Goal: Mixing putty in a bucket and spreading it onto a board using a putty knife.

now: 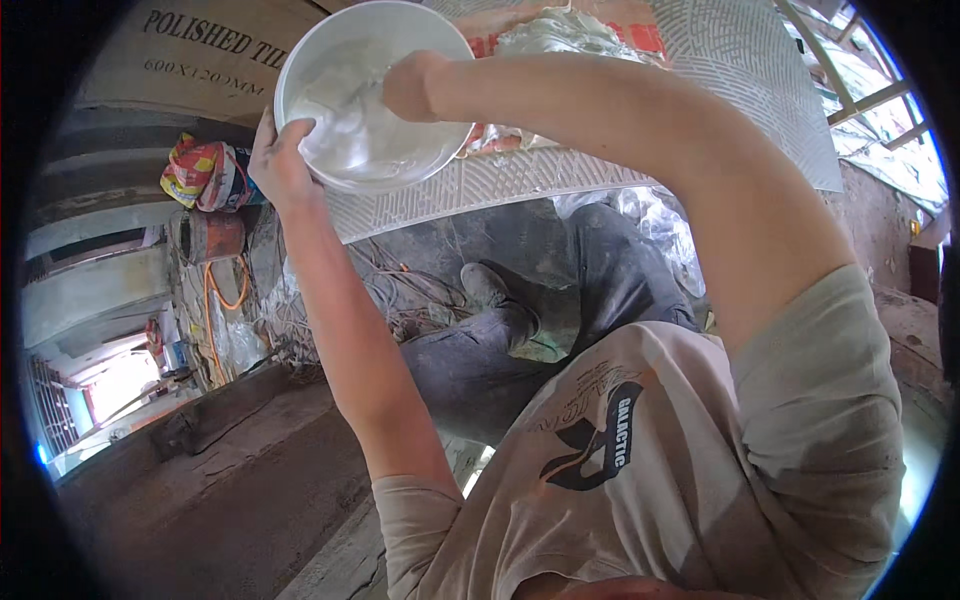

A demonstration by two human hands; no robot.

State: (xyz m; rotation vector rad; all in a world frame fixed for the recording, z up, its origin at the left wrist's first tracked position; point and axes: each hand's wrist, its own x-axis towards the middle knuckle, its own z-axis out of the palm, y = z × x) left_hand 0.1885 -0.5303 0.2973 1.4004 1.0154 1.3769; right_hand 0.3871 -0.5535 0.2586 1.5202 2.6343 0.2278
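Note:
A white round bucket point(445, 165) is tipped toward me at the upper left, with wet, shiny whitish stuff point(350, 140) on its inside. My left hand point(280, 165) grips its left rim, thumb over the edge. Into its mouth from the right reaches my right hand point(412, 87), closed in a fist. Whatever that fist holds is smeared and hidden by the hand. Below the bucket lies a grey tile point(730, 60) with a ridged back. On the tile sits a red and tan wrapper point(645, 38) heaped with pale paste point(565, 32).
A brown cardboard box point(190, 70) stands at the upper left, near a red and yellow bag point(200, 175). Loose cables point(420, 285) and clear plastic point(660, 230) lie on the floor by my legs. A wooden frame point(830, 70) stands at the upper right.

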